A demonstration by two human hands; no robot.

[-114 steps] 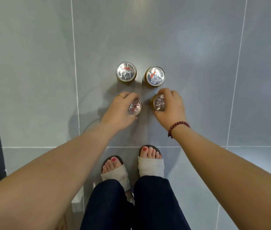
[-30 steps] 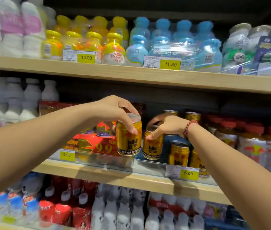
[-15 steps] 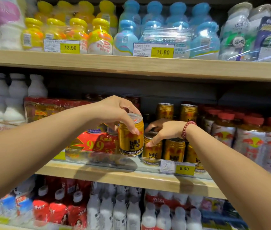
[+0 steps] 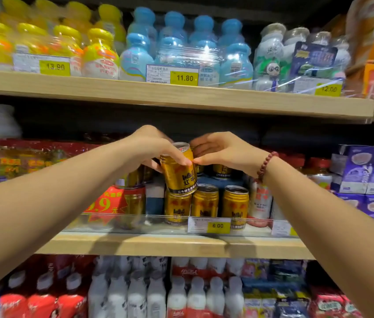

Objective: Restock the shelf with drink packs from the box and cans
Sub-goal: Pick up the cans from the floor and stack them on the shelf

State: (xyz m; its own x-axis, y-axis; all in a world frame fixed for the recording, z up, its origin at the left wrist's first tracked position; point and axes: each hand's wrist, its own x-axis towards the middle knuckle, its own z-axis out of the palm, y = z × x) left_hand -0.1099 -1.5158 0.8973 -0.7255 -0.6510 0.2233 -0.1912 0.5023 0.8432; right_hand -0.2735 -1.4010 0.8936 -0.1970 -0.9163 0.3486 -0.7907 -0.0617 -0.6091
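Left hand [image 4: 149, 149]: fingers and thumb wrapped around the upper part of a gold can [image 4: 179, 171]. The can is tilted, top leaning right. Its base sits at the top of the leftmost can in the front row of cans [image 4: 205, 201], which stands upright on the middle shelf [image 4: 158, 245] behind a clear rail.

Right hand [image 4: 223, 150]: fingers curled just beside the held can, thumb tip meeting the left hand's fingers. What it grasps cannot be determined, as the palm side is hidden. A bead bracelet [image 4: 267, 162] is on its wrist.

A yellow price tag [image 4: 218, 225] reads 6.00.
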